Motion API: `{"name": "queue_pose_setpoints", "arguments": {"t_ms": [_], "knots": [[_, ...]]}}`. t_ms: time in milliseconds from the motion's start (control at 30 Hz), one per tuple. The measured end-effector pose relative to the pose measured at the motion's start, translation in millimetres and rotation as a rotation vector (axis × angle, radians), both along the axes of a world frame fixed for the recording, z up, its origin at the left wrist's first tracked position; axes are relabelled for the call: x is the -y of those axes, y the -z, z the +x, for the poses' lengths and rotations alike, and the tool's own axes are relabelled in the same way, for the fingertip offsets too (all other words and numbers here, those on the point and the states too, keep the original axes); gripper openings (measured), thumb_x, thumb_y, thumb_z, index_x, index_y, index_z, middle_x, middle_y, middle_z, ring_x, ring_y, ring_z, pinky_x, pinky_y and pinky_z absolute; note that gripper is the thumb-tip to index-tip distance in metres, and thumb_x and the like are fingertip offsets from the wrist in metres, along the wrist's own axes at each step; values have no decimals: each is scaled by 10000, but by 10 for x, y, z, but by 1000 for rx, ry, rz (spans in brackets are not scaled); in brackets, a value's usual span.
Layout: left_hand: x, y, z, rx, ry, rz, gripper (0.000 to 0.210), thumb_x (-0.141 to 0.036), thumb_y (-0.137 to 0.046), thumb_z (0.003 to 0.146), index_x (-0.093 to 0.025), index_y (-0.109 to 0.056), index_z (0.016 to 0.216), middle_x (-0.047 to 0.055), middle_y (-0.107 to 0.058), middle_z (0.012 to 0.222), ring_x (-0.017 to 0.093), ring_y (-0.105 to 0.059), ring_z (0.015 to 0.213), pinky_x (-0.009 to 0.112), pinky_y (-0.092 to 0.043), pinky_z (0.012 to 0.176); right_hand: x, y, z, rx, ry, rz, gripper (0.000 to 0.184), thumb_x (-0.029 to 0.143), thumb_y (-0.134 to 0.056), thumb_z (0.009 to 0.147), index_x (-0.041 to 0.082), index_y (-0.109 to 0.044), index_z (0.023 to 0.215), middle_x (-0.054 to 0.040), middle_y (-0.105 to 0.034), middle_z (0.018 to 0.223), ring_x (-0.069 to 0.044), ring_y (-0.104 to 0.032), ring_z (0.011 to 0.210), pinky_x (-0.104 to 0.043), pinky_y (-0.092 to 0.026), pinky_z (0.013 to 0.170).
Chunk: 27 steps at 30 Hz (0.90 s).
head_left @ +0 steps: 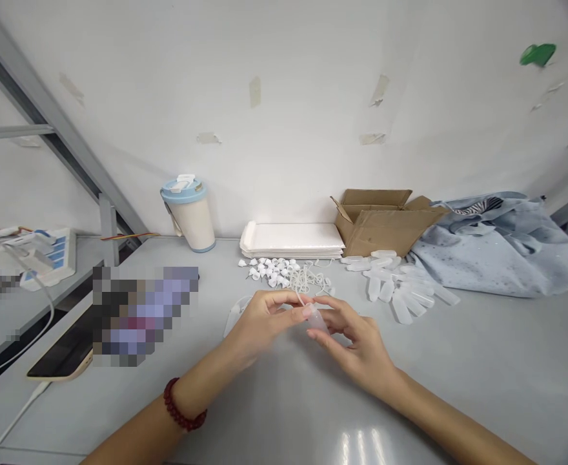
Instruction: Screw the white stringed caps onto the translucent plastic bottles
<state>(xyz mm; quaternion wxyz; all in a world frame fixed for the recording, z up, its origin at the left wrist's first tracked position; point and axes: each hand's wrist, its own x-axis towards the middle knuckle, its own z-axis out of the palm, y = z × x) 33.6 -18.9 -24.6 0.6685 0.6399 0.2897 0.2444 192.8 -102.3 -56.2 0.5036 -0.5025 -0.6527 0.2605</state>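
Observation:
Both hands meet above the grey table (pixel 284 400). Between the thumb and fingers of my right hand (pixel 361 345) is a small translucent white plastic sleeve (pixel 317 319), tilted. My left hand (pixel 262 323) pinches at the sleeve's upper end, where a thin white cord (pixel 300 298) loops up; its fingertips hide how cord and sleeve meet. Partly behind my left hand lies a flat white piece (pixel 234 315) with a cord. Just beyond the hands are a heap of white cords (pixel 308 279), small white caps (pixel 272 271) and several loose translucent sleeves (pixel 403 303).
Against the wall stand a blue-lidded cup (pixel 190 216), stacked white padded envelopes (pixel 294 240) and an open cardboard box (pixel 385 229). A light blue cloth bag (pixel 501 248) lies at right. At left are a phone (pixel 66 349) on a cable and a power strip (pixel 54 258).

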Motion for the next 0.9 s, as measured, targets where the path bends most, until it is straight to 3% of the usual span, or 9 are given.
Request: {"name": "queue_pose_setpoints", "arguments": {"t_ms": [133, 367, 433, 500, 600, 733, 900], "knots": [[-39, 40, -17, 74, 75, -118, 176, -304, -637, 807, -187, -691, 927, 30, -677, 910, 176, -587, 929, 314, -407, 891, 22, -44, -19, -220, -70, -130, 369, 246, -601, 839, 265, -471, 1184, 8, -701, 807, -124, -636, 644, -273, -545, 633], [-36, 47, -6, 18, -39, -37, 159, -249, -665, 768, -181, -629, 907, 34, -640, 945, 168, -601, 895, 315, -455, 835, 13, -9, -36, -190, -55, -102, 373, 243, -562, 860, 258, -477, 1222, 12, -666, 750, -125, -634, 641, -271, -538, 618], [-13, 41, -4, -78, -135, 136, 115, -238, -627, 786, -173, -616, 880, 49, -638, 935, 182, -604, 868, 343, -468, 802, 1, 2, -38, -204, -52, -129, 341, 260, -539, 873, 245, -472, 1207, 2, -669, 769, -129, -646, 658, -273, -540, 628], [20, 39, 2, -124, -233, 461, 68, -205, -582, 802, -165, -607, 852, 64, -626, 936, 199, -587, 881, 365, -467, 791, -9, 10, -40, -229, -39, -169, 323, 283, -534, 876, 229, -466, 1188, -8, -669, 786, -137, -656, 686, -279, -542, 647], [68, 49, 15, -88, -222, 934, 127, -144, -539, 816, -155, -590, 932, 87, -593, 996, 209, -540, 966, 371, -452, 842, -25, 28, -37, -267, 3, -221, 277, 317, -541, 872, 213, -476, 1120, -6, -657, 758, -143, -652, 687, -281, -538, 649], [74, 96, 25, -161, -48, 1214, 235, -142, -513, 845, -142, -539, 1078, 106, -568, 1081, 223, -501, 1022, 380, -448, 875, -59, 78, -26, -350, 39, -289, 250, 379, -568, 848, 210, -489, 1015, -35, -657, 883, -139, -637, 680, -284, -535, 631], [41, 155, 22, -306, 12, 1470, 230, -191, -472, 884, -114, -515, 1096, 124, -601, 1065, 257, -515, 1014, 425, -456, 866, -95, 80, -34, -474, 77, -347, 327, 444, -616, 795, 205, -481, 972, -24, -631, 858, -134, -622, 636, -289, -541, 594]]}}
